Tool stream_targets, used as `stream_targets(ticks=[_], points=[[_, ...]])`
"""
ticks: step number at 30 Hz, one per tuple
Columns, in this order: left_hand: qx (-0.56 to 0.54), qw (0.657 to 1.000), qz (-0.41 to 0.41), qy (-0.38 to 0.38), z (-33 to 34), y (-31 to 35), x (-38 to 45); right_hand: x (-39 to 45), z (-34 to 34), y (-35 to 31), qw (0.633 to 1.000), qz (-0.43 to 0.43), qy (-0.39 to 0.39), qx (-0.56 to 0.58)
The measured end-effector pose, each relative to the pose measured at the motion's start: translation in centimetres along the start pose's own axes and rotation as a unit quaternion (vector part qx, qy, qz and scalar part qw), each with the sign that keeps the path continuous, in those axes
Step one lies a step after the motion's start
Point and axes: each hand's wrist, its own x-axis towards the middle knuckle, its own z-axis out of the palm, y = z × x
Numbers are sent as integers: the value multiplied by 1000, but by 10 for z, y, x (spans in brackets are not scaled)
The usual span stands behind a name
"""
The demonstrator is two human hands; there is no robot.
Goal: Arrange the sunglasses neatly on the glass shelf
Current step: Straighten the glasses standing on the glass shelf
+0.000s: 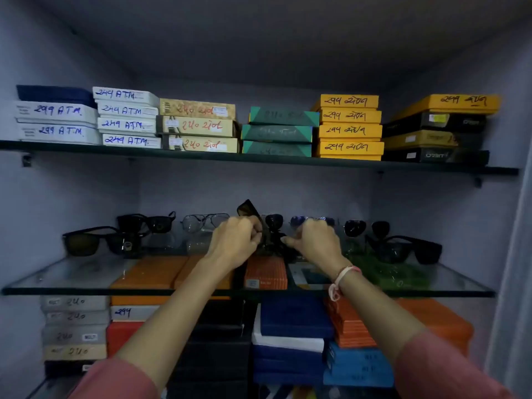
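Note:
A pair of black sunglasses (250,210) is held tilted above the middle of the glass shelf (72,279). My left hand (234,240) grips its frame, and my right hand (312,240) pinches its dark temple arm near the centre. Several other sunglasses stand in a row on the shelf: brown-lensed black ones (95,243) at the left, a dark pair (146,223) behind them, a clear aviator pair (203,221), a blue-lensed pair (299,221), dark aviators (365,227) and a chunky black pair (408,250) at the right.
An upper glass shelf (259,159) carries stacks of labelled boxes, white, beige, green, yellow and black. Under the middle shelf lie orange, blue, grey and black boxes (293,321). The cabinet's side walls close in at left and right.

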Motion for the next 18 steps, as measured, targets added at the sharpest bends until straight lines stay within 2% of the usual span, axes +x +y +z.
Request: stream_targets(ticks=[7, 12, 18], points=[[-30, 998, -32, -42, 11, -6, 12, 13, 19, -2, 998, 22, -46, -20], [-44, 999, -31, -6, 8, -10, 19, 15, 5, 14, 999, 29, 40, -23], [-80, 996, -15, 40, 4, 5, 34, 13, -35, 39, 996, -22, 77, 31]])
